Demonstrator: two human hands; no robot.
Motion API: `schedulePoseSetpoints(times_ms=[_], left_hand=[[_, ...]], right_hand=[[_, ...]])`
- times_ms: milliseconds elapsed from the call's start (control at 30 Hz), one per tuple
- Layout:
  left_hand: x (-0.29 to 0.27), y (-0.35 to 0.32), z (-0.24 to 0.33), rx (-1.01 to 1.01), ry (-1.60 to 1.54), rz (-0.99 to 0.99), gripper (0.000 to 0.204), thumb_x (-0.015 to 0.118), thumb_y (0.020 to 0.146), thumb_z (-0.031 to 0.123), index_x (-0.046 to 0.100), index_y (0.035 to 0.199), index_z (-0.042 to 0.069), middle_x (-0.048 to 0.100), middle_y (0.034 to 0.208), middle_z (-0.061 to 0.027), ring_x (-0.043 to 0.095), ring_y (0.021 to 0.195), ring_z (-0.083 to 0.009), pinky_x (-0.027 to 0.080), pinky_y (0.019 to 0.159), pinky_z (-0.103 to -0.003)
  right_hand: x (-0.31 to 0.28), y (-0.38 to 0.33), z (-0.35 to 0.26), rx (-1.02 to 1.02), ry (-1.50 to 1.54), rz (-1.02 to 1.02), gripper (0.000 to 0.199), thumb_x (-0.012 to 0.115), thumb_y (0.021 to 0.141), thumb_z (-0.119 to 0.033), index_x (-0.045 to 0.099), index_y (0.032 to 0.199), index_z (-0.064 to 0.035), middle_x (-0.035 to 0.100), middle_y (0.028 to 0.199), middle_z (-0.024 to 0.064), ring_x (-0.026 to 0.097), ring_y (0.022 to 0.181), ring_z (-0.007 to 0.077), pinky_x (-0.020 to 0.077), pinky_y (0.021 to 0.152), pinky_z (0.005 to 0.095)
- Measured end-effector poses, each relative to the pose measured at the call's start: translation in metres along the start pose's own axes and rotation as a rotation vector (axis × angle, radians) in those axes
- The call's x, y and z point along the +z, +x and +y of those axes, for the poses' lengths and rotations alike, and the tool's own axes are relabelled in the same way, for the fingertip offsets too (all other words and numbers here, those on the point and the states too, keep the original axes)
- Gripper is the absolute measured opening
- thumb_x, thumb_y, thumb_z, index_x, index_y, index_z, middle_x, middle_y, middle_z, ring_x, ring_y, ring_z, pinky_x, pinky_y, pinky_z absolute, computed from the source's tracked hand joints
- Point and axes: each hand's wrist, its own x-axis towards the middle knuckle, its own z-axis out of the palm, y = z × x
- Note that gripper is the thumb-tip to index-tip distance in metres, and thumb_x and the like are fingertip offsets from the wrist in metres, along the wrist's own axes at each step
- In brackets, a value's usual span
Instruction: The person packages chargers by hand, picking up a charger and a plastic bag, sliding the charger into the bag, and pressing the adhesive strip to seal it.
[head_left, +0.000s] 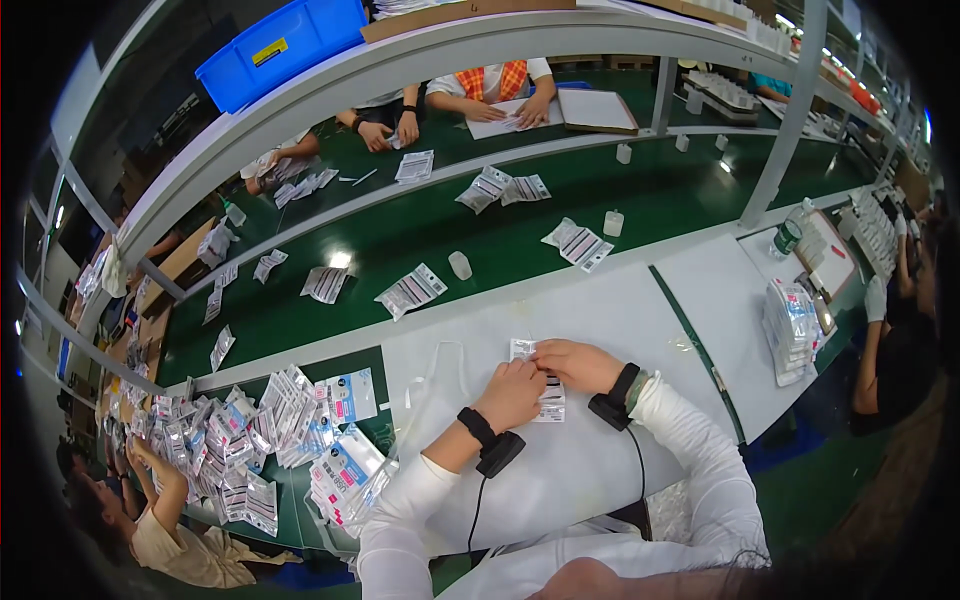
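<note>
On the white work surface point(480, 500) in front of me lies a small silvery printed packet point(551, 407), with dark stripes and small text. My left hand point(512, 393) rests over its left side, fingers curled against it. From the right, my right hand point(580, 364) reaches across its middle, and the fingertips of both hands meet there. Part of the packet is covered by the fingers, while its top and lower ends show. Both wrists wear black straps with small black boxes and cables.
A large heap of similar packets point(225, 440) lies to my left. Beyond my table, a green conveyor belt point(520, 240) carries scattered packets and small white pieces. A stack of packets point(790, 330) stands at the right. Overhead shelf bars hold a blue bin point(285, 55). Co-workers sit across and alongside.
</note>
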Motion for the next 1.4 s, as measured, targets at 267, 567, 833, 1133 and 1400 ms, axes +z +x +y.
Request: schedulePoseSetpoints(times_ms=[267,567,833,1133,1400], left_hand=[[0.0,-0.01,0.01,-0.085,-0.045,-0.019,0.018,0.063,0.081,0.013,0.064,0.099,0.01,0.065,0.1,-0.0039,0.063,0.092,-0.0234,0.046,0.074,-0.038],[0.023,-0.101,0.043,-0.04,0.161,0.45,0.022,0.06,0.082,0.013,0.067,0.103,0.012,0.066,0.101,-0.0032,0.064,0.098,-0.0164,0.046,0.071,-0.032],[0.013,-0.038,0.0,0.093,0.117,0.445,0.029,0.061,0.08,0.015,0.066,0.108,0.012,0.065,0.107,-0.0015,0.063,0.1,-0.0179,0.049,0.07,-0.033],[0.041,-0.016,-0.01,0.027,0.067,0.517,0.029,0.06,0.081,0.011,0.065,0.11,0.011,0.063,0.115,-0.0035,0.06,0.108,-0.0236,0.051,0.083,-0.039],[0.044,-0.019,-0.017,0.076,-0.22,0.411,0.033,0.056,0.082,0.006,0.065,0.114,0.012,0.059,0.127,-0.0045,0.053,0.124,-0.0265,0.046,0.1,-0.039]], right_hand=[[0.004,0.009,0.005,-0.214,0.003,-0.126,0.058,0.067,0.083,-0.012,0.05,0.139,-0.006,0.045,0.148,0.0116,0.041,0.137,0.0308,0.0365,0.112,0.0393],[-0.006,0.008,-0.01,-0.201,-0.156,-0.19,0.118,0.081,0.056,-0.063,0.036,0.149,-0.0059,0.033,0.156,0.012,0.029,0.144,0.0305,0.0279,0.116,0.0432],[-0.005,0.004,-0.011,-0.19,-0.181,-0.208,0.119,0.081,0.056,-0.065,0.035,0.15,-0.0079,0.034,0.155,0.0118,0.03,0.144,0.029,0.0281,0.115,0.0426],[-0.038,0.116,0.012,0.045,0.016,-0.156,0.071,0.067,0.088,-0.039,0.039,0.146,-0.0095,0.048,0.141,0.0143,0.057,0.119,0.0313,0.0468,0.098,0.0351],[0.029,0.271,0.006,0.241,-0.357,0.234,0.056,0.066,0.089,-0.034,0.049,0.138,-0.0131,0.058,0.126,0.0168,0.061,0.107,0.0361,0.0524,0.086,0.0447]])
